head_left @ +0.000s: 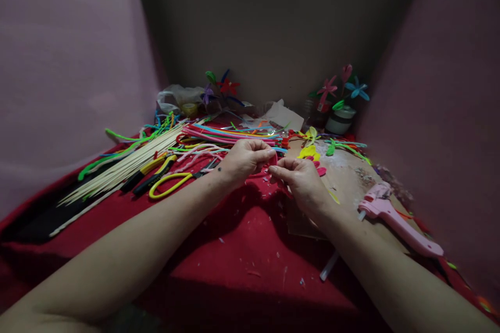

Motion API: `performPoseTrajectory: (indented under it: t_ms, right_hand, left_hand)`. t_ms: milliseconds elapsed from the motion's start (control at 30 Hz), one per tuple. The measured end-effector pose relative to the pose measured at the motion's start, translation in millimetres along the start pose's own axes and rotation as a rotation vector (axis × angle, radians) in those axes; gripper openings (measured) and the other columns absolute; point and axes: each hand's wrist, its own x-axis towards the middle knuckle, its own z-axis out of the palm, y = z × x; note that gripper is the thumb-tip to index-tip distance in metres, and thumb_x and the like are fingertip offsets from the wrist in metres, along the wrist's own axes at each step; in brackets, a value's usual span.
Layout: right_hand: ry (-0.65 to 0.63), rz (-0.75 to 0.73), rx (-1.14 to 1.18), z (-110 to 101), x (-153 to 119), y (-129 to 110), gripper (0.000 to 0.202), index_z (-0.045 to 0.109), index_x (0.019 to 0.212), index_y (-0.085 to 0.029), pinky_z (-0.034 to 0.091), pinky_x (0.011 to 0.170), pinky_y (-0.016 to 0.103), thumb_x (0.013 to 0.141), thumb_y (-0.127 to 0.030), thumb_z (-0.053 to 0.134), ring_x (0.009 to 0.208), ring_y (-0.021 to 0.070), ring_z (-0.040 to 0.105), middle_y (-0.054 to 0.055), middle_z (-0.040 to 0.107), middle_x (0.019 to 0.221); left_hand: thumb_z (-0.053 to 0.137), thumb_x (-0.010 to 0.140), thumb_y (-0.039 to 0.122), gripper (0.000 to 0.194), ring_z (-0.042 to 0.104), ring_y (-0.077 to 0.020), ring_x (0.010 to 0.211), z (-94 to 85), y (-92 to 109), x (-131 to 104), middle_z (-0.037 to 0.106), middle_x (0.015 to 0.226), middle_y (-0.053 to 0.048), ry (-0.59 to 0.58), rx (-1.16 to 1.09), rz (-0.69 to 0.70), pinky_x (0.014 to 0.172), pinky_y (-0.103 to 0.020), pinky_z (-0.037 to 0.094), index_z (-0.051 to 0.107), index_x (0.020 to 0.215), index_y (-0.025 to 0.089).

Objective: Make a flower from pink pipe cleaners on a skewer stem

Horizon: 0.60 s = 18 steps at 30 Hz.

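Note:
My left hand (250, 158) pinches a red fuzzy stem piece (274, 158) between thumb and fingers, above the red cloth. Close beside it on the right, my right hand (299, 177) has its thumb and fingertips pressed together on the same red piece, whose lower part is partly hidden by the fingers. Behind my hands lies a bundle of coloured pipe cleaners (222, 134). Just past my right hand, yellow petals (309, 153) and pink-red petals (321, 171) rest on a cardboard sheet (344, 166).
Scissors with yellow handles (171, 187), pliers (156, 174) and wooden sticks (128, 164) lie at left. A pink glue gun (398, 221) is at right, near a glue stick (329, 266). Fuzzy flowers (228, 86) and a pot (340, 120) stand behind.

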Motion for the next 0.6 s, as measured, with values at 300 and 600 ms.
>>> performPoseTrajectory:
  t_ms: [300,600]
  right_hand:
    - [0.120,0.055,0.107,-3.1,2.9,0.5,0.020,0.056,0.053,-0.015,0.026,0.039,0.022,0.062,-0.030,0.066,0.037,0.0065,0.038,-0.001,0.056,0.046]
    - [0.129,0.069,0.476,-2.8,9.5,2.6,0.016,0.058,0.068,-0.018,0.036,0.044,0.025,0.059,-0.024,0.069,0.043,0.0097,0.046,-0.003,0.056,0.053]
  left_hand:
    - [0.059,0.070,0.026,0.016,0.038,-0.0073,0.049,-8.8,10.9,0.3,0.047,0.051,0.003,-0.158,0.578,0.119,0.049,-0.021,0.027,0.062,0.061,0.013]
    - [0.056,0.076,0.041,0.030,0.037,-0.0046,0.044,-3.0,5.7,2.6,0.051,0.058,0.001,0.163,-0.186,0.014,0.043,-0.019,0.027,0.054,0.068,0.013]
